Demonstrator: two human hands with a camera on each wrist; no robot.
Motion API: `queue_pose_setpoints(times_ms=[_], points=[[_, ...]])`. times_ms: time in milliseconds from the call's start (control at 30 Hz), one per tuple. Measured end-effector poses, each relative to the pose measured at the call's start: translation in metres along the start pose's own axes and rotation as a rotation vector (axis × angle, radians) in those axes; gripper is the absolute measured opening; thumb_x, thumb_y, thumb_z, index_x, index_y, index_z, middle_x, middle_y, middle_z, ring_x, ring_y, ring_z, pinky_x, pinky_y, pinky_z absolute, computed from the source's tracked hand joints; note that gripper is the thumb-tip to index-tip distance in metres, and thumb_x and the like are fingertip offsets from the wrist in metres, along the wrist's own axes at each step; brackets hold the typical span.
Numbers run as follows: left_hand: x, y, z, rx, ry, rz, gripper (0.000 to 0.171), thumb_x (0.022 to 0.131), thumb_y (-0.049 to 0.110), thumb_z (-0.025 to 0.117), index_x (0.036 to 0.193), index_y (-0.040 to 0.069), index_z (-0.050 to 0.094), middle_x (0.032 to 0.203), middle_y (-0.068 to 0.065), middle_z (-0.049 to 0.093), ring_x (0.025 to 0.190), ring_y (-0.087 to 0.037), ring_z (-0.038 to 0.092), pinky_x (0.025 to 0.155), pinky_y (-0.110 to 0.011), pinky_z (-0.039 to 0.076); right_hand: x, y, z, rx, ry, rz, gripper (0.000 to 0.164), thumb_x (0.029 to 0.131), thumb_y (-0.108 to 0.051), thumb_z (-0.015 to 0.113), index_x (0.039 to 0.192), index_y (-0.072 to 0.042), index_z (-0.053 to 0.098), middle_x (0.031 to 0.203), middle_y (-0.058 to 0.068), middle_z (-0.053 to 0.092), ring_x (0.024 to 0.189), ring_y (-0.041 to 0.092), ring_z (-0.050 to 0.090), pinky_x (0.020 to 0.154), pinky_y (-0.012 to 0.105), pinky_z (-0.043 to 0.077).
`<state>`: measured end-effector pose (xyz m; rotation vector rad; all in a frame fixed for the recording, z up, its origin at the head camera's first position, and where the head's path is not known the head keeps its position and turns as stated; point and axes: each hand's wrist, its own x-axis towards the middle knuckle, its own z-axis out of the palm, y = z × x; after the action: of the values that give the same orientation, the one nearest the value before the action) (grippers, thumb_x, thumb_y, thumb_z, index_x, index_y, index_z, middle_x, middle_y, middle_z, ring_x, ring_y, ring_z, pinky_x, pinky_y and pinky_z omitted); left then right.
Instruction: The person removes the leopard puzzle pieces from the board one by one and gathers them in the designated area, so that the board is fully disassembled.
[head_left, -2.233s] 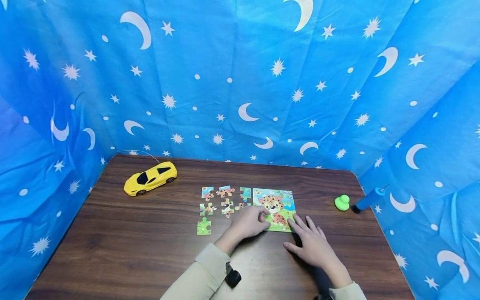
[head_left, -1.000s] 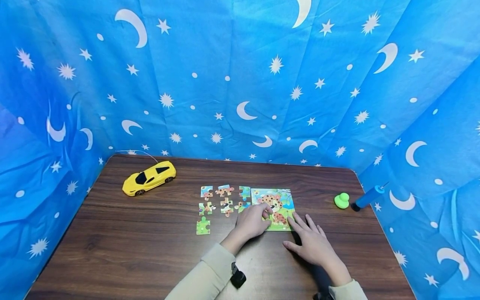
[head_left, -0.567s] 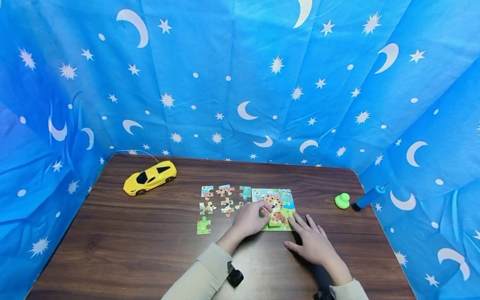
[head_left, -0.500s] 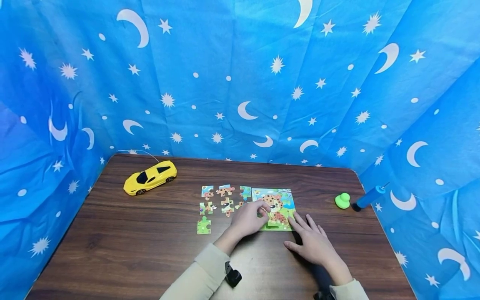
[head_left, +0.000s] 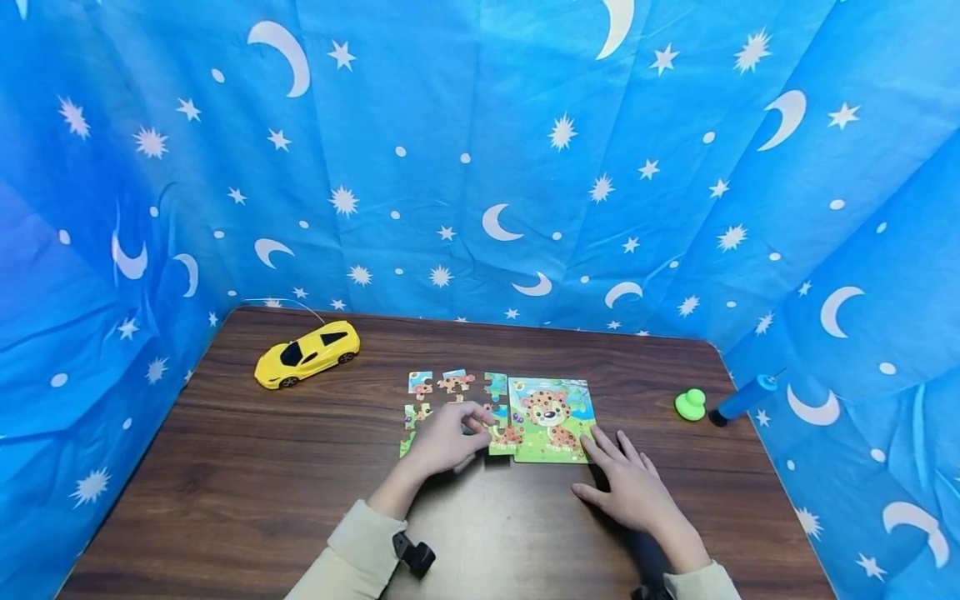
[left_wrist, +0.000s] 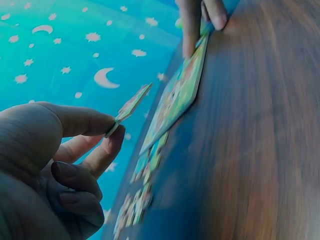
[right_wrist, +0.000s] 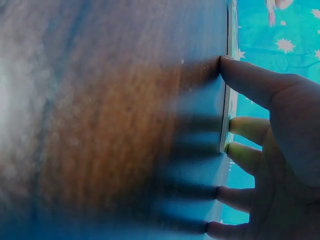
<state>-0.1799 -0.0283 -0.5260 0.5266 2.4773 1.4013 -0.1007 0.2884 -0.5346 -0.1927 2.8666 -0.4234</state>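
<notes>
My left hand point(head_left: 442, 440) pinches a jigsaw piece point(head_left: 507, 441), green with orange spots, between thumb and fingers. In the left wrist view the piece point(left_wrist: 134, 104) is tilted and held up off the table. Just right of it lies the jigsaw board point(head_left: 551, 417) with a leopard cub picture. My right hand point(head_left: 628, 485) is spread at the board's right edge; two fingertips rest on it, as the right wrist view shows, and the others touch the table. Several loose jigsaw pieces point(head_left: 455, 382) lie left of the board, some of them hidden behind my left hand.
A yellow toy car point(head_left: 309, 355) stands at the back left of the brown wooden table point(head_left: 247, 492). Near the right edge are a green knob-shaped thing point(head_left: 691, 405) and a blue cylinder point(head_left: 744, 399) with a thin tip. A blue star-patterned curtain point(head_left: 420, 117) surrounds the table.
My left hand has lifted the jigsaw piece off the lower left of the board and carried it left, uncovering the cub. My right hand stays at the board's edge.
</notes>
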Motion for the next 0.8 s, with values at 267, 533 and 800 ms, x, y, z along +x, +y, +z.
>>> queue_pose_setpoints(times_ms=[267,533,800], points=[[-0.017,-0.022,-0.025,-0.021,-0.002,-0.062,0.014,0.092,0.013,0.072,0.105,0.017,0.075,0.088,0.008,0.070,0.074,-0.012,0.064,0.071,-0.036,0.049,0.001,0.003,0.001,-0.010,-0.006,0.006,0.084,0.093,-0.061,0.069,0.160,-0.018,0.042,0.168,0.011,0.029,0.151,0.052,0.019,0.107,0.080,0.021],[-0.023,-0.037,-0.031,0.056,0.028,-0.052,0.012,0.089,0.011,0.076,0.099,0.017,0.075,0.083,0.010,0.069,0.080,-0.010,0.063,0.079,-0.039,0.049,0.000,0.003,0.001,-0.009,-0.011,0.010,0.084,0.093,-0.061,0.068,0.160,-0.018,0.042,0.168,0.012,0.029,0.151,0.052,0.019,0.107,0.080,0.021],[-0.025,-0.043,-0.028,0.116,0.039,-0.042,0.013,0.088,0.011,0.076,0.099,0.018,0.076,0.080,0.013,0.069,0.077,-0.007,0.062,0.076,-0.039,0.049,0.000,0.001,0.000,-0.002,-0.009,0.008,0.083,0.093,-0.060,0.069,0.160,-0.017,0.043,0.168,0.012,0.029,0.151,0.052,0.020,0.107,0.080,0.021]])
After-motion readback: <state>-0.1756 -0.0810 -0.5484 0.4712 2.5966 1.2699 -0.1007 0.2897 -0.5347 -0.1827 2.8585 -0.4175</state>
